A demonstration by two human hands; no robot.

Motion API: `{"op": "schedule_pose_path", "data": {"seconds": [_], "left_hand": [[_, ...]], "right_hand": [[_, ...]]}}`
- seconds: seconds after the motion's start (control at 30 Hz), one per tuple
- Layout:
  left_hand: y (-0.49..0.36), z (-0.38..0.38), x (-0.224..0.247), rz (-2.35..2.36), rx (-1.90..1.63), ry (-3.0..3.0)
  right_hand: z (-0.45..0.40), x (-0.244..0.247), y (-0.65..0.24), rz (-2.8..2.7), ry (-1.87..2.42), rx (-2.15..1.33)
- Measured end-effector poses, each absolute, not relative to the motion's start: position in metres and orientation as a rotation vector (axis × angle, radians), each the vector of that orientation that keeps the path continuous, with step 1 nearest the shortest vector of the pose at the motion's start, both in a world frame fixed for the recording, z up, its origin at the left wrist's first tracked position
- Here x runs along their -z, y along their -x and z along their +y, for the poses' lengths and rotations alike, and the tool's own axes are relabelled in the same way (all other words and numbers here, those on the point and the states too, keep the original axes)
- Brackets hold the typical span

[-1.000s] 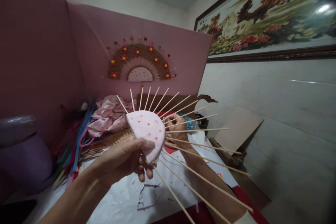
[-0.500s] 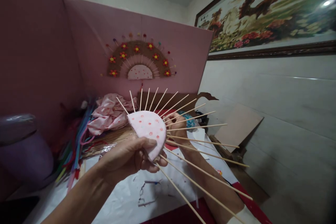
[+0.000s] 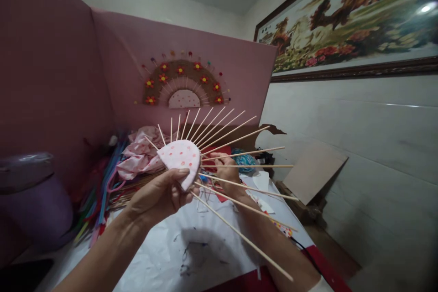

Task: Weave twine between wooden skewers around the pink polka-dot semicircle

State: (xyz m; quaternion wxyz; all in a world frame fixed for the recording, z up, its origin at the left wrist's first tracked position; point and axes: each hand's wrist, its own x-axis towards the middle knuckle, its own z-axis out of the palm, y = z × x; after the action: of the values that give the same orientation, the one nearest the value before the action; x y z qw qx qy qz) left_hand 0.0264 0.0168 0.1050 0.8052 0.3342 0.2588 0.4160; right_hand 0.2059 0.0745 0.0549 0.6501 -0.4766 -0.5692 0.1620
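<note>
in the head view, the polka-dotted padded half-disc [image 3: 181, 153] is up above the white-covered table [image 3: 147, 255], thin wooden sticks [image 3: 267, 166] fanning from its curved edge. the left hand [image 3: 162, 189] pinches its near corner, thumb on top, fingers curled beneath. the right hand [image 3: 226, 173] is behind the fan, fingers bent near the sticks' bases; whether they pinch one, i cannot tell. a sideways knock there could loosen a stick; a slack left thumb could let the piece twist. its underside is hidden, both forearms cut off.
</note>
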Motion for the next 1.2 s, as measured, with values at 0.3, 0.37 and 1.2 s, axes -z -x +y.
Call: {"op": "schedule_pose_path", "data": {"seconds": [0.3,0.37,1.2], "left_hand": [[-0.022,0.027,-0.102,0.476,-0.898,-0.635],[-0.022,0.027,-0.100,0.472,-0.864,-0.667],[-0.028,0.026,-0.097,0.523,-0.914,-0.550]], "right_hand": [[0.040,-0.068,-0.177,-1.471,0.660,-0.647],[0.039,-0.066,-0.171,-1.440,0.599,-0.858],[0.047,-0.062,-0.173,-1.202,0.701,-0.799]]}}
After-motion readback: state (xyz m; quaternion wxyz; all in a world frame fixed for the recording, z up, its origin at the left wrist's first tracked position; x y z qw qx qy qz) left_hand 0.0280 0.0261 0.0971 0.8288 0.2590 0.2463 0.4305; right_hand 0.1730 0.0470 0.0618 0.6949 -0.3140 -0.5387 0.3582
